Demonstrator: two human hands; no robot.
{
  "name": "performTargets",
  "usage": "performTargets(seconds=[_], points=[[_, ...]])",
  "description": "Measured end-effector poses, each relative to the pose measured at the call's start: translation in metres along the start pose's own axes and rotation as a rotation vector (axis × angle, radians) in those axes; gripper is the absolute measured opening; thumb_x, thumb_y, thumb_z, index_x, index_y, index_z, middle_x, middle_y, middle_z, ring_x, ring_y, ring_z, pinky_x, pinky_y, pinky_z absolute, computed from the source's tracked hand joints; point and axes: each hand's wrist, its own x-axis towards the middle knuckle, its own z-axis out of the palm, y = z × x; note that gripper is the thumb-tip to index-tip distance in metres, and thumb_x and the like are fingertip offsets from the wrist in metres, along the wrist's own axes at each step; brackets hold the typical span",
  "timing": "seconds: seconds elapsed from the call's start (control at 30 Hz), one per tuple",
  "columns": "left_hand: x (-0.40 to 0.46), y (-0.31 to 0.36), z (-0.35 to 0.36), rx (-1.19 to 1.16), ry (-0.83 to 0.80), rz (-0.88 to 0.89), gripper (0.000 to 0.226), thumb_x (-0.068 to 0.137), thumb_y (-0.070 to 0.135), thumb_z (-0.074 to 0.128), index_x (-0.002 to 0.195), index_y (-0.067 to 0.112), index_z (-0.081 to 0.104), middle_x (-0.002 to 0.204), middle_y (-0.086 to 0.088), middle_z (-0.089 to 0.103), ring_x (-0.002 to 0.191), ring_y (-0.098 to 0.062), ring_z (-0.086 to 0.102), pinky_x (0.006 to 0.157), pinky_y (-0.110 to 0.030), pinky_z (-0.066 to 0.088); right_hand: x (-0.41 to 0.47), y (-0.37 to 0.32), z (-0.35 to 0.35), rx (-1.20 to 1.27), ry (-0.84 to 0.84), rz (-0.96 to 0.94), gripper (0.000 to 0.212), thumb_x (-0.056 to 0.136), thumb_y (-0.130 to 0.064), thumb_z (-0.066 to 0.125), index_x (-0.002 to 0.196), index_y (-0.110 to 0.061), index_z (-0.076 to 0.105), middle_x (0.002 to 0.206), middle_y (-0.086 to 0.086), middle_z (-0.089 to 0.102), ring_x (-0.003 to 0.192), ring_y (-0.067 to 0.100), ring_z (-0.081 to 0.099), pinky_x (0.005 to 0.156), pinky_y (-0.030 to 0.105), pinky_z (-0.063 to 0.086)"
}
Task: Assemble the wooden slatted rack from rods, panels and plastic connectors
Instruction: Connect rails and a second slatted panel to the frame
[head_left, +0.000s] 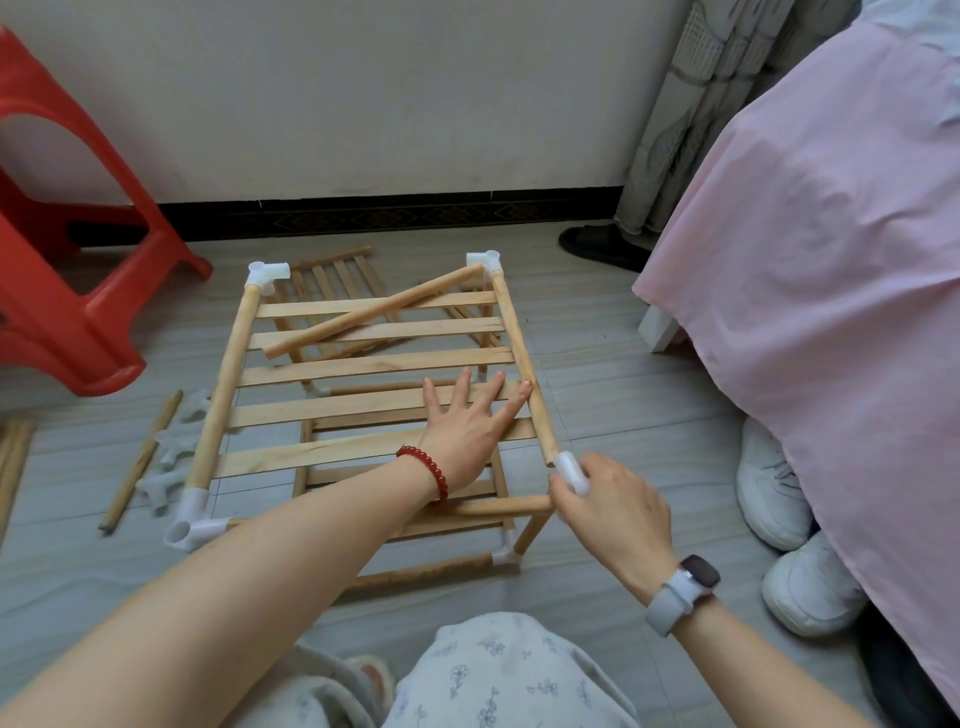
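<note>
Fitting the near-right white plastic corner connector onto the top slatted wooden panel of the half-built pale wooden rack, standing on the grey tiled floor mid-frame. Right hand curled round that connector, gripping it at the end of the panel's right side rod. Left hand flat on the slats, fingers spread, pressing down, holding nothing.

Done, by the look of it: lower tier framed, top panel carrying connectors at three other corners. Near-right joint not seated: short horizontal rod ends just beside the connector, apparently unplugged. Left over: loose round wooden rod lying diagonally on the slats, spare slatted panel behind, thin rod and translucent connectors at left. Roughly halfway, maybe more.

Red plastic stool far left, pink bedsheet right, white sneakers beneath.
</note>
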Motion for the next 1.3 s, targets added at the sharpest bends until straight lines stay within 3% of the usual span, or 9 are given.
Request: performTargets(seconds=[0.13,0.23,0.3,0.37,0.47,0.7,0.9,1.17,1.3], points=[[0.001,0.0,-0.005,-0.106,-0.044,-0.033,0.087,0.093,0.006,0.046,0.144,0.042,-0.014,0.158,-0.002,-0.009,0.142,-0.034,-0.015,0.104,-0.066,-0.01,0.002,0.022,0.006,0.66,-0.181,0.173,0.032,0.091,-0.039,0.049,0.072,-0.013,0.052,0.064,-0.001,0.049,0.061,0.016,0.048,0.054,0.028,0.038],[-0.014,-0.001,-0.017,-0.194,0.054,0.074,0.067,0.091,0.025,0.053,0.147,0.031,0.017,0.156,-0.003,0.01,0.143,-0.028,0.001,0.113,-0.054,0.004,-0.002,0.029,0.015,0.93,-0.258,0.35,0.03,0.095,-0.039,0.044,0.08,-0.014,0.052,0.065,0.003,0.053,0.057,0.015,0.054,0.053,0.028,0.044],[-0.027,0.001,-0.026,-0.256,0.159,0.209,0.044,0.09,0.036,0.053,0.132,0.023,0.046,0.138,-0.002,0.04,0.128,-0.022,0.035,0.105,-0.037,0.032,-0.005,0.027,0.02,0.995,-0.271,0.389,0.031,0.096,-0.04,0.042,0.081,-0.015,0.053,0.063,0.002,0.054,0.053,0.014,0.055,0.05,0.026,0.044],[-0.04,0.005,-0.036,-0.392,-0.029,0.234,0.039,0.091,0.045,0.049,0.12,0.02,0.055,0.116,0.002,0.055,0.101,-0.012,0.051,0.085,-0.027,0.045,-0.006,0.02,0.024,1.04,-0.265,0.383,0.032,0.097,-0.04,0.04,0.083,-0.017,0.056,0.064,0.001,0.053,0.049,0.011,0.054,0.045,0.023,0.042],[-0.052,0.016,-0.035,-0.365,-0.374,0.26,0.03,0.095,0.04,0.047,0.115,0.018,0.052,0.102,-0.001,0.061,0.083,-0.014,0.053,0.075,-0.028,0.046,-0.011,0.01,0.026,0.98,-0.218,0.361,0.035,0.097,-0.043,0.037,0.086,-0.018,0.058,0.067,0.001,0.053,0.047,0.007,0.053,0.046,0.023,0.041],[-0.056,0.013,-0.04,-0.405,-0.342,0.273,0.003,0.098,0.024,0.043,0.096,0.021,0.044,0.088,0.001,0.051,0.076,-0.015,0.046,0.073,-0.031,0.041,-0.007,-0.002,0.018,0.776,-0.169,0.213,0.036,0.097,-0.047,0.028,0.082,-0.023,0.05,0.074,0.0,0.056,0.064,0.014,0.057,0.059,0.029,0.046],[-0.055,0.006,-0.041,-0.397,-0.321,0.223,0.017,0.099,0.029,0.04,0.102,0.015,0.048,0.095,-0.006,0.059,0.08,-0.018,0.051,0.074,-0.034,0.043,0.002,-0.017,0.012,0.848,-0.258,0.21,0.042,0.099,-0.045,0.02,0.086,-0.017,0.049,0.077,0.007,0.062,0.048,0.012,0.058,0.039,0.018,0.038],[-0.059,0.004,-0.023,-0.345,-0.033,0.023,0.059,0.09,0.064,0.016,0.08,0.021,0.055,0.066,0.006,0.056,0.064,-0.014,0.05,0.052,-0.03,0.028,0.001,-0.032,0.02,1.109,-0.397,0.23,0.065,0.097,-0.052,0.011,0.095,-0.009,0.06,0.075,0.006,0.06,0.052,0.01,0.058,0.042,0.019,0.041],[-0.052,0.021,-0.012,-0.301,0.129,0.017,0.062,0.084,0.069,0.011,0.067,0.023,0.049,0.062,0.002,0.058,0.061,-0.019,0.053,0.052,-0.031,0.03,0.006,-0.031,0.022,1.247,-0.432,0.262,0.08,0.097,-0.051,0.004,0.073,-0.007,0.067,0.062,0.011,0.061,0.053,0.015,0.055,0.045,0.022,0.043]])
